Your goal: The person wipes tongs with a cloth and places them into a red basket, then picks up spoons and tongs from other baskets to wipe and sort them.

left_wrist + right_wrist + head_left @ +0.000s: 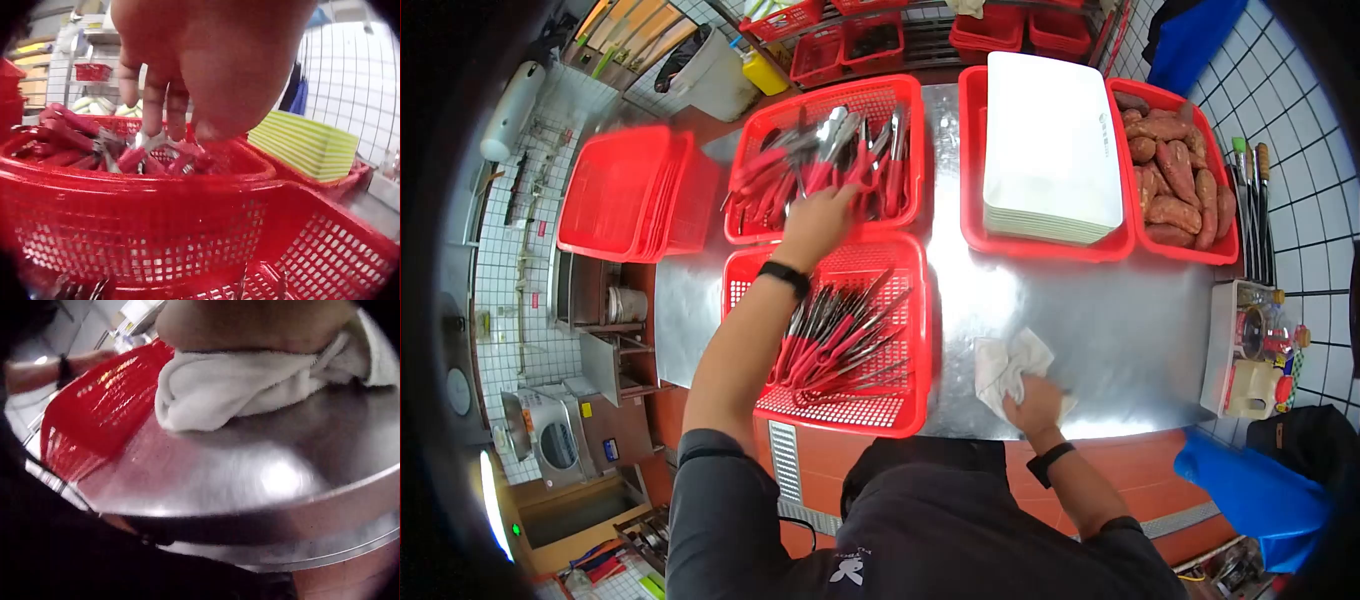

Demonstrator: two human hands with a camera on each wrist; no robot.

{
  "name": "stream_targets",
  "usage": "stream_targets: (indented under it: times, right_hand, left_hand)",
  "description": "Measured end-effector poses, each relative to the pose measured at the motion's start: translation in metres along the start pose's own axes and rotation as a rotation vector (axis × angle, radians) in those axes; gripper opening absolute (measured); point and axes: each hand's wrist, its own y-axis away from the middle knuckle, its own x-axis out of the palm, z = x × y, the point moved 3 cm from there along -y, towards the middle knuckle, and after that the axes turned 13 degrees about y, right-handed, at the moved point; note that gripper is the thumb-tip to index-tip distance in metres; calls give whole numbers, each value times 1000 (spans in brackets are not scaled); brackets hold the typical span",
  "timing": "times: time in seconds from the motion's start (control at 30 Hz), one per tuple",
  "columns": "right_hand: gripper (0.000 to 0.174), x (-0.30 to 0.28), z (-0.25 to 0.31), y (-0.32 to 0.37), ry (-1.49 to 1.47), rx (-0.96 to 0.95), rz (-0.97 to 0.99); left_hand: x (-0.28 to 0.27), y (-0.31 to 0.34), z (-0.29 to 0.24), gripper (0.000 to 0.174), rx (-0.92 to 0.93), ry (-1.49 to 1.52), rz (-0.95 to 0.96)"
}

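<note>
My left hand (825, 215) reaches into the far red basket (840, 88), which is full of red-handled tongs (840, 140). In the left wrist view its fingers (156, 119) hang down, fairly straight, with the tips touching the tongs (69, 134) over the basket wall (144, 225). A nearer red basket (830, 420) holds more tongs (840, 335). My right hand (1035, 405) rests on a bunched white cloth (1005, 365) on the steel table (1100, 330). From the right wrist, the hand (250, 325) grips the cloth (219, 387) against the tabletop (262, 462).
A stack of white trays (1050, 130) fills a red bin at the back, with sweet potatoes (1175, 170) in the bin to its right. Empty red baskets (625, 190) are stacked at the left. A small tray of jars (1260, 350) stands on the table's right edge.
</note>
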Motion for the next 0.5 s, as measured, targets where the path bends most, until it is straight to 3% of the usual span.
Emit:
stream_targets:
  times: [0.07, 0.1, 0.17, 0.2, 0.33, 0.5]
  right_hand:
    - [32, 3, 2, 0, 164, -124, 47]
    - [32, 4, 2, 0, 166, -122, 51]
    - [31, 2, 2, -1, 132, -140, -31]
    - [30, 4, 1, 0, 142, -128, 19]
    - [28, 2, 1, 1, 93, -115, 12]
    - [30, 6, -1, 5, 93, -150, -84]
  left_hand:
    - [20, -32, -6, 29, -249, -13, 157]
    - [30, -42, -5, 29, -250, -10, 161]
    - [51, -50, 1, 36, -552, 2, 329]
    - [56, -49, 1, 38, -602, 5, 329]
    - [49, -35, 0, 36, -576, -7, 382]
    - [-16, -23, 8, 40, -491, -52, 338]
